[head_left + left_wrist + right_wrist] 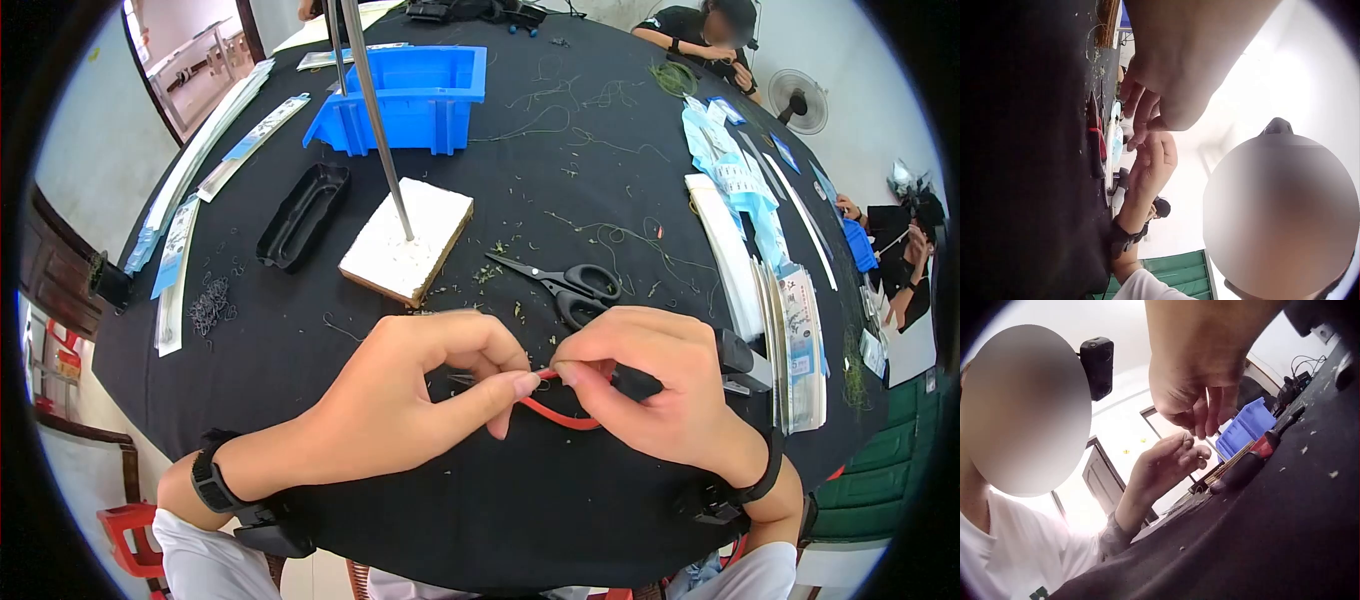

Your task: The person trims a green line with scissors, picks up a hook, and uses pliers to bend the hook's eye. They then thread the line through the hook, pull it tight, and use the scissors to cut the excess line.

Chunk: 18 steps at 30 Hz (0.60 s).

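Both hands meet at the near middle of the table in the head view. My left hand (430,390) and right hand (655,385) each pinch with thumb and forefinger, their tips almost together. Between them shows a tiny thin hook-like piece (543,384); I cannot tell its exact kind. Beneath the hands lies a pair of pliers with red-and-black handles (562,416), partly hidden by the fingers. The left wrist view shows these pliers (1095,136) on the cloth. Black-handled scissors (565,285) lie just beyond the right hand.
A white foam block (405,240) with a metal rod (375,110) stands ahead. Around it are a blue bin (410,100), a black tray (303,217) and a heap of small hooks (212,304). Packets (800,350) and white strips (725,255) lie right, green thread (610,235) beyond.
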### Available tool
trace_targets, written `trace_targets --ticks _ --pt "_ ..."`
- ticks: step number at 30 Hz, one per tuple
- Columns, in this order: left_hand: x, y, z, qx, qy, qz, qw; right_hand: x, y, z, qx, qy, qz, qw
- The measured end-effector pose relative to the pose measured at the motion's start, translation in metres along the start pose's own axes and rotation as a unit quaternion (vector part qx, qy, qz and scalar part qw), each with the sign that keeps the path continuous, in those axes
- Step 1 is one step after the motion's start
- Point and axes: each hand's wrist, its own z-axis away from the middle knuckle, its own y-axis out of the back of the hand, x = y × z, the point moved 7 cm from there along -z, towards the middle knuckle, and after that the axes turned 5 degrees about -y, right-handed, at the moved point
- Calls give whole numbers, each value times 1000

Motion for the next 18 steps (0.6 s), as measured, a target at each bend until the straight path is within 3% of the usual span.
trace_targets --ticks 2,5,6,9,12,15,18 --pt "4 0 0 4 -21 -18 1000 6 -3 2 14 -39 -43 998" --pt "4 -1 -1 14 -64 -30 997 6 -9 1 -59 -101 -102 988" --pt "5 -1 -1 18 -80 -32 996 5 -9 1 -54 -86 -95 990" --pt "-1 -3 3 14 59 20 998 6 -7 2 -28 -67 -84 994" --pt "-4 -3 4 -32 52 7 998 8 -2 3 17 -60 -50 997" --pt "-9 0 7 -29 109 255 960 2 1 3 33 13 51 998" --pt "4 2 0 137 55 343 928 -8 -4 3 16 74 106 991"
